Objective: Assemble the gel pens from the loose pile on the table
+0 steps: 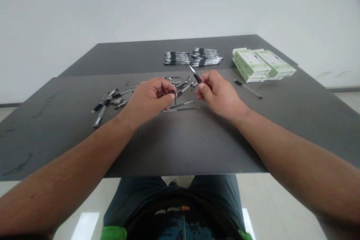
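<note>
My right hand (215, 92) pinches a pen (196, 75) by its black grip, tip slanting up and to the left. Between the thumb and fingers of my left hand (153, 97) is a small black pen cap (174, 95), its thin clip hanging down. Just below that hand, thin pen refills (182, 110) lie on the dark table (180, 142). A loose heap of pen parts (123, 98) spreads behind and left of my left hand, partly covered by it. Right of my right hand lies a single pen barrel (249, 89) with a black grip.
Two sets of pens lie in rows at the back, a left bundle (176, 58) and a right bundle (206, 57). Stacked green and white boxes (253, 65) stand at the back right. The table's near edge runs just before my lap.
</note>
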Demonstrator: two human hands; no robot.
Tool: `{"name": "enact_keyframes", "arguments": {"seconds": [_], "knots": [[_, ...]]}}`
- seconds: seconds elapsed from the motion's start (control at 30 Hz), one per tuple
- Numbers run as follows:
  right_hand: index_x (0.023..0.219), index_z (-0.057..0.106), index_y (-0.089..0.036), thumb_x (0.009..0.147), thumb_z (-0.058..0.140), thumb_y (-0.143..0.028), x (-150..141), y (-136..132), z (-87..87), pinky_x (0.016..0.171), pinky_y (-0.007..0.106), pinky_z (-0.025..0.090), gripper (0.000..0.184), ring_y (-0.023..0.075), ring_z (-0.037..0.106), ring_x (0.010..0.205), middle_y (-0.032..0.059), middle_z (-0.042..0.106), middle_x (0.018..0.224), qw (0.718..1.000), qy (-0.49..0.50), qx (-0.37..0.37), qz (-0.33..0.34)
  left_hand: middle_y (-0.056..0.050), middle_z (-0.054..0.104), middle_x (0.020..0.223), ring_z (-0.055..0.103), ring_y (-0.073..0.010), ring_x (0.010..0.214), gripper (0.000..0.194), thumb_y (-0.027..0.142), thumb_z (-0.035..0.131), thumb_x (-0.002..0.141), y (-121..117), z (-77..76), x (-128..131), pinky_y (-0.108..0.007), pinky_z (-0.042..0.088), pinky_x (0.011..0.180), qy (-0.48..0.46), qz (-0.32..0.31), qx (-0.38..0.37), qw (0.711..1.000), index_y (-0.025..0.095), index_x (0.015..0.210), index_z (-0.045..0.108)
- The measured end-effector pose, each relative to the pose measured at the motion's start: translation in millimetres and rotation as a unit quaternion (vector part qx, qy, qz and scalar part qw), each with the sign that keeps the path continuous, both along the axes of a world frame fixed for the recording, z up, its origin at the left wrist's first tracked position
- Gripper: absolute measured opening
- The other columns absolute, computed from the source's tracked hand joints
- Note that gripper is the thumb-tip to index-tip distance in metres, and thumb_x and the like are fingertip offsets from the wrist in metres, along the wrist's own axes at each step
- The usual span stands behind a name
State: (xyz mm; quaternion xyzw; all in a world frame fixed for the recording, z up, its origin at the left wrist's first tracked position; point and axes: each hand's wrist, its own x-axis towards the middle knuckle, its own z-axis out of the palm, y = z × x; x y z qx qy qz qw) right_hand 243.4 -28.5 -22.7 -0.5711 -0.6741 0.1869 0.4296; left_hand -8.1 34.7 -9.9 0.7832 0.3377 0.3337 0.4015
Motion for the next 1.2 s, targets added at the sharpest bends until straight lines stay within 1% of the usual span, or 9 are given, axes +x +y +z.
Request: {"name": "enact_keyframes", "arguments": {"seconds": [0.13,0.23,0.4,0.5,0.63,0.73,0.87,1.03,1.2], "knots": [[0.102,0.053,-0.027,0.093,0.063,-0.025,-10,-12,2.3,0.072,0.035,0.048,0.013,0.0219,0.067,0.076,0.0029,0.073,0.089,0.996,-0.087,0.021,-0.011,0.000,0.076,0.076,0.074,-0.0145,0.064,0.019,0.026,0.080,0.084,-7,-8.6,0,-0.027,0.064,0.064,-0.053,-0.029,-0.047,0.997,0.018,0.099,0.069],[0.098,0.057,-0.027,0.092,0.064,-0.025,-15,-21,6.9,0.068,0.033,0.045,0.009,0.0207,0.063,0.073,0.0018,0.071,0.085,0.992,-0.123,0.013,0.014,-0.001,0.079,0.079,0.078,-0.0157,0.068,0.019,0.023,0.079,0.083,-13,-12.5,2,-0.027,0.066,0.066,-0.067,-0.029,-0.069,0.995,0.019,0.099,0.069],[0.103,0.068,-0.025,0.097,0.063,-0.029,-19,-31,8.8,0.069,0.033,0.046,0.008,0.0214,0.066,0.076,0.0023,0.074,0.088,0.990,-0.129,-0.005,0.061,0.000,0.080,0.083,0.082,-0.0186,0.075,0.018,0.022,0.077,0.083,-25,-16.5,8,-0.029,0.069,0.066,-0.113,-0.045,-0.121,0.985,0.020,0.098,0.067],[0.097,0.069,-0.025,0.103,0.062,-0.035,-20,-32,7.4,0.067,0.031,0.045,0.014,0.0198,0.065,0.073,0.0011,0.073,0.083,0.989,-0.127,-0.011,0.081,-0.001,0.081,0.087,0.082,-0.0183,0.079,0.013,0.023,0.074,0.087,-29,-17.5,11,-0.030,0.070,0.067,-0.126,-0.047,-0.132,0.982,0.020,0.098,0.068],[0.087,0.067,-0.025,0.105,0.062,-0.045,-19,-31,7.6,0.061,0.030,0.041,0.027,0.0182,0.063,0.066,0.0004,0.071,0.075,0.988,-0.134,-0.030,0.071,-0.002,0.083,0.093,0.083,-0.0198,0.087,0.015,0.024,0.076,0.089,-30,-18.4,11,-0.030,0.072,0.069,-0.137,-0.050,-0.128,0.981,0.020,0.102,0.070],[0.084,0.066,-0.024,0.105,0.063,-0.047,-17,-31,8.6,0.059,0.030,0.040,0.031,0.0183,0.063,0.065,0.0007,0.070,0.073,0.988,-0.140,-0.044,0.053,-0.003,0.083,0.096,0.084,-0.0206,0.092,0.014,0.024,0.075,0.090,-31,-18.8,10,-0.030,0.072,0.072,-0.142,-0.050,-0.122,0.981,0.020,0.103,0.071],[0.083,0.065,-0.024,0.105,0.064,-0.046,-16,-32,9.7,0.059,0.029,0.040,0.031,0.0167,0.062,0.064,-0.0006,0.068,0.072,0.988,-0.135,-0.032,0.071,-0.002,0.083,0.094,0.084,-0.0195,0.085,0.014,0.025,0.077,0.089,-30,-18.5,9,-0.032,0.072,0.071,-0.133,-0.059,-0.116,0.983,0.021,0.101,0.071],[0.085,0.064,-0.025,0.105,0.066,-0.042,-16,-33,10.9,0.060,0.028,0.041,0.026,0.0154,0.058,0.063,-0.0019,0.067,0.072,0.988,-0.127,-0.004,0.093,-0.001,0.082,0.086,0.081,-0.0176,0.075,0.016,0.024,0.079,0.086,-31,-15.3,7,-0.029,0.068,0.067,-0.131,-0.069,-0.122,0.981,0.020,0.099,0.071],[0.091,0.068,-0.023,0.107,0.067,-0.035,-15,-32,10.3,0.062,0.028,0.043,0.019,0.0148,0.060,0.066,-0.0013,0.070,0.077,0.980,-0.133,0.075,0.128,-0.002,0.083,0.086,0.079,-0.0146,0.069,0.012,0.028,0.076,0.093,-31,-7.0,4,-0.025,0.067,0.065,-0.125,-0.081,-0.111,0.983,0.017,0.097,0.073]]}}
